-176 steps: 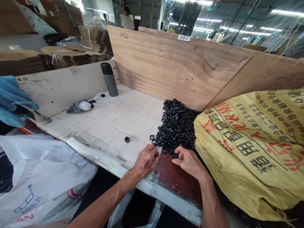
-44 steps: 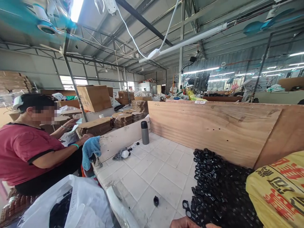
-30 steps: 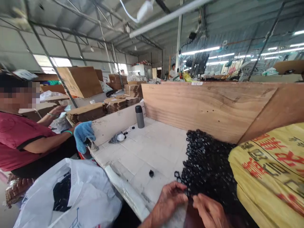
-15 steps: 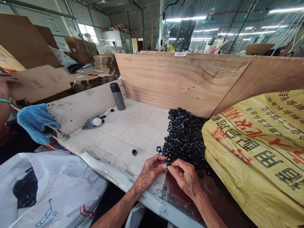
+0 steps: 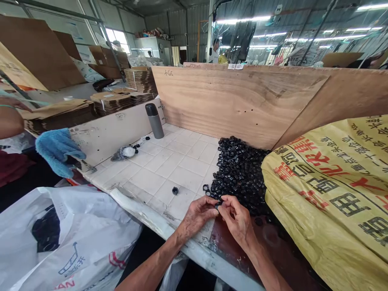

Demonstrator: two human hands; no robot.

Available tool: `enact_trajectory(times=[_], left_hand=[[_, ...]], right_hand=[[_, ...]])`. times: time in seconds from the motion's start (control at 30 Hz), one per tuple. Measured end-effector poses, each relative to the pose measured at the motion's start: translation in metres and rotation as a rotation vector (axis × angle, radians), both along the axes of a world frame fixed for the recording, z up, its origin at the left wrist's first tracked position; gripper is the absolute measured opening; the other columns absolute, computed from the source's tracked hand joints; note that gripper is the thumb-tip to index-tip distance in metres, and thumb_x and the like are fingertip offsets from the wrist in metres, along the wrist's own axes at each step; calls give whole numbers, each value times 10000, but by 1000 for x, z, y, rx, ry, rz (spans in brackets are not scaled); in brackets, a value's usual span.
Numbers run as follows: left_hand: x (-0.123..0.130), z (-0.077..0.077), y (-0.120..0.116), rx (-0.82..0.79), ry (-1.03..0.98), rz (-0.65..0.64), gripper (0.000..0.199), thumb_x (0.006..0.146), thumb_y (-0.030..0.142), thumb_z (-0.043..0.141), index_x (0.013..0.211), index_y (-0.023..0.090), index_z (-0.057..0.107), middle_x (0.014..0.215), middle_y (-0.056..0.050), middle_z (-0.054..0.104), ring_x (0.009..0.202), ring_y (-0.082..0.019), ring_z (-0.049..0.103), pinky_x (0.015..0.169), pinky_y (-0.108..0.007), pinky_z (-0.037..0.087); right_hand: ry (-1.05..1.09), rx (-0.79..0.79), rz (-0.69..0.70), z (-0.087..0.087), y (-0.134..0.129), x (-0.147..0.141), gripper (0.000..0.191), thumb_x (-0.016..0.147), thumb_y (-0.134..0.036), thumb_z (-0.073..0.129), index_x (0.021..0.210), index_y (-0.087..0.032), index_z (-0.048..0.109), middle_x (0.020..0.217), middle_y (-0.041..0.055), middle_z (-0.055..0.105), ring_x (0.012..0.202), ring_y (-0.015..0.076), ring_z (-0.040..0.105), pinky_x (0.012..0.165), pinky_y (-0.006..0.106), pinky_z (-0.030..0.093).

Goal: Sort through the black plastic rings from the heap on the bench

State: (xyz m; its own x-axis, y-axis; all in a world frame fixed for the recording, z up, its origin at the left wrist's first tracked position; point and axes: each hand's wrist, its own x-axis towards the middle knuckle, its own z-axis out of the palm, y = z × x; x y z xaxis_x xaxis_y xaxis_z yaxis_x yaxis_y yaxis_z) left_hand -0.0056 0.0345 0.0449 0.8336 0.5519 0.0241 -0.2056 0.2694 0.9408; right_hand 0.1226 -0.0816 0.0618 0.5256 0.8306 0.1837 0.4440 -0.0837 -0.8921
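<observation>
My left hand point(image 5: 197, 214) pinches a small black plastic ring point(image 5: 217, 205) between thumb and fingertips, near the front edge of the table. From the other side, the fingertips of my right hand point(image 5: 238, 216) close on the same ring and cover most of it. Just beyond both hands spreads a big heap of similar black plastic rings point(image 5: 239, 173), a few lying loose at its left edge. A single black ring point(image 5: 175, 190) sits apart on the white tiled tabletop point(image 5: 165, 161), left of my hands.
A yellow woven sack point(image 5: 321, 173) bulges at the right. Wooden boards point(image 5: 230, 101) wall the back. Leftward are a grey flask point(image 5: 155, 126), a small plastic bag point(image 5: 123, 153), a blue cloth point(image 5: 57, 149) and a white sack point(image 5: 91, 238). Another person's arm point(image 5: 10, 121) shows far left.
My right fingers have shifted and come closer around the ring beside my left fingertips. At far left, the cardboard another person held up is no longer raised. The view has turned slightly left.
</observation>
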Motion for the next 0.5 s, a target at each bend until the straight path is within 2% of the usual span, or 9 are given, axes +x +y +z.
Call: enact_trajectory(times=[0.07, 0.13, 0.23, 0.37, 0.43, 0.5], left_hand=[[-1, 4, 0, -104, 13, -35, 393, 768, 391, 803, 1034, 133, 674, 856, -59, 725, 785, -184, 692, 804, -343, 554], [-2, 7, 0, -138, 18, -29, 423, 748, 404, 819, 1030, 125, 673, 823, -52, 724, 746, -173, 689, 796, -337, 550], [-1, 10, 0, -109, 11, 31, 443, 695, 406, 857, 993, 129, 681, 773, -34, 713, 716, -159, 675, 762, -306, 538], [-2, 11, 1, -116, 29, -34, 441, 742, 444, 812, 1008, 115, 685, 846, -65, 725, 749, -175, 690, 783, -326, 546], [-1, 9, 0, -88, 24, -54, 432, 771, 438, 788, 1032, 114, 674, 854, -71, 724, 753, -181, 694, 779, -329, 548], [-1, 6, -2, 25, 18, -12, 389, 807, 412, 755, 1057, 131, 656, 845, -66, 720, 755, -188, 693, 772, -331, 550]], right_hand=[[-80, 60, 38, -1, -1, 0, 246, 952, -409, 539, 1027, -198, 641, 853, 58, 689, 691, 174, 650, 645, 254, 527], [-103, 44, 57, -3, -2, 0, 221, 955, -391, 536, 961, -202, 650, 786, 47, 678, 638, 169, 633, 631, 261, 528], [-69, -20, 25, -6, -2, 2, 219, 941, -404, 559, 922, -202, 642, 690, 19, 649, 565, 160, 604, 581, 257, 518], [-49, 20, 53, -10, -1, 3, 244, 946, -410, 546, 1045, -205, 634, 848, 52, 693, 662, 177, 647, 648, 270, 543], [-23, 8, 55, -12, -1, 3, 236, 948, -414, 543, 1026, -205, 620, 774, 33, 675, 639, 175, 642, 649, 272, 538], [33, -23, 48, -13, 0, 0, 238, 942, -426, 546, 1005, -202, 597, 681, 5, 638, 600, 171, 629, 624, 268, 526]])
